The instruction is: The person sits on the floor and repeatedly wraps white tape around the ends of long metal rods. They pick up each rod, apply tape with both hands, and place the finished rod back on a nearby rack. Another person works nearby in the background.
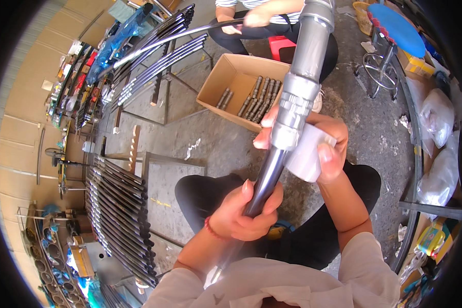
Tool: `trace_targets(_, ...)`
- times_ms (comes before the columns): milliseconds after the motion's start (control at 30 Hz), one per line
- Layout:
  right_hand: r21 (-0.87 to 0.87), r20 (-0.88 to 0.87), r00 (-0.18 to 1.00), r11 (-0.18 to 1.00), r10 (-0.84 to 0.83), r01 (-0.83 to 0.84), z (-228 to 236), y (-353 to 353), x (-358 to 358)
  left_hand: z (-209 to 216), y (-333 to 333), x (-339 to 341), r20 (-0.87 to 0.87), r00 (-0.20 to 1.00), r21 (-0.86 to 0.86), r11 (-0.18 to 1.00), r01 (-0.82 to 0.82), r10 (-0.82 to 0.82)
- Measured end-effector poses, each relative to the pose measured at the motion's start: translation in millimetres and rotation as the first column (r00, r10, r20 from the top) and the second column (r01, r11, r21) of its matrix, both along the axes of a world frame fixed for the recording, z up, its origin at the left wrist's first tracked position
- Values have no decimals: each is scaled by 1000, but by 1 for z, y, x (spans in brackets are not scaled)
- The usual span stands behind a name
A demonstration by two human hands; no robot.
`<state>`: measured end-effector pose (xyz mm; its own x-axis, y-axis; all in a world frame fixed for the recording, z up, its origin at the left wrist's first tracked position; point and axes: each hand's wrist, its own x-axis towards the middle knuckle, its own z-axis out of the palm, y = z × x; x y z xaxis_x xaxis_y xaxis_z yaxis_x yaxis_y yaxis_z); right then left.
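A long metal pole runs slanting through the middle of the view. Its upper part is a wide silver tube (310, 54) with a ribbed silver collar (295, 100), and below that comes a thinner dark rod (266, 179). Wrapped around the dark rod is my left hand (241, 218), a red band at its wrist. Just under the collar, my right hand (334, 143) holds a roll of whitish film or tape (309, 158) against the pole. Some of its fingers reach behind the collar and show on the far side.
An open cardboard box (215, 77) holding several metal fittings (259, 100) stands ahead. Behind it sits another person (256, 20), a hand near a long rod. Dark rods (120, 215) lie racked at left. A blue stool (398, 31) and shelf with plastic bags (436, 118) are right.
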<state>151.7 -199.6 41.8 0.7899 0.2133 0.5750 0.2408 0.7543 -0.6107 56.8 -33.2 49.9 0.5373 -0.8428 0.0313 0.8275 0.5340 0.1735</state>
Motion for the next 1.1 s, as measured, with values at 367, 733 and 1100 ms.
trace_targets(367,77,47,992,990,116,-120,-9,2,10,5,2,-1,-57,998,-11,1000,-4,3)
trace_targets(733,36,47,997,998,-61,59,-15,2,15,15,13,-1,143,986,476,868,-141,82)
trace_targets(1100,-74,159,966,973,-205,219,-14,-3,18,6,-1,-15,732,643,656,-22,-754,-225)
